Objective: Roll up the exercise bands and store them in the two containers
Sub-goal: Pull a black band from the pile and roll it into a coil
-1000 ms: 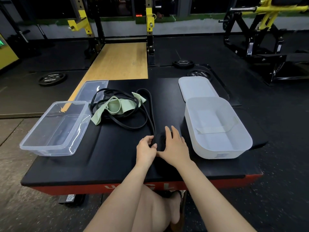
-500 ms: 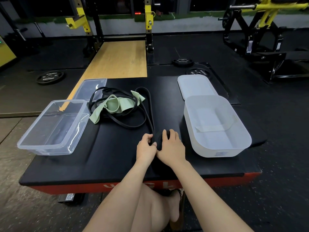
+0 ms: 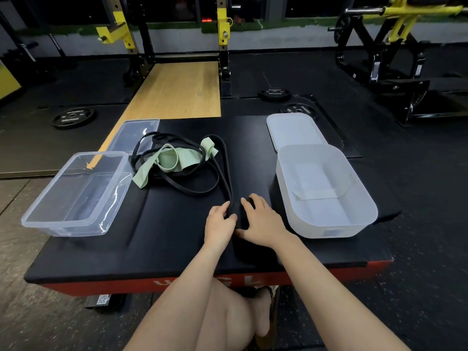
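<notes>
The clear rectangular plastic tub (image 3: 76, 193) waits open at left. Mid-surface, the left hand (image 3: 219, 221) and right hand (image 3: 260, 219) each grip the wide black rubber band's (image 3: 224, 168) rolled end, keeping it tight. The white tub (image 3: 324, 198) stands just right.

the black band's roll (image 3: 236, 211) lies mostly hidden between both hands.

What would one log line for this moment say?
hands: left hand and right hand rolling black band | green band: loose | containers: empty
</notes>
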